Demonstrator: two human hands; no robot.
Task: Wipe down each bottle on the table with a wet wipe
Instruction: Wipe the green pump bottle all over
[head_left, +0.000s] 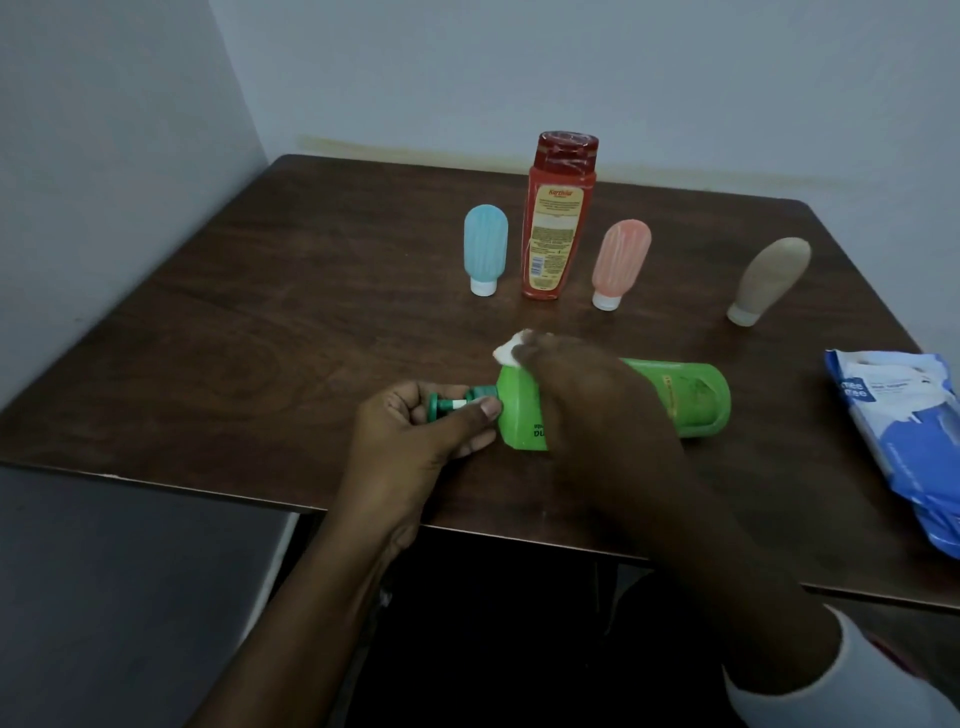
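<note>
While my left hand (415, 431) pinches the green bottle's (675, 400) pump neck, my right hand (576, 384) presses a wet wipe (508, 352) onto it, lying on the surface (260, 312).

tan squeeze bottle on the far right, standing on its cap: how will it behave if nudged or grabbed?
The tan bottle probably tips easily: it stands on a small cap with the wider body above, and it appears to lean. It looks like soft, matte squeeze material, so it likely gives under grip and is not very slippery. Once down, its rounded body may roll on the smooth table.
</note>
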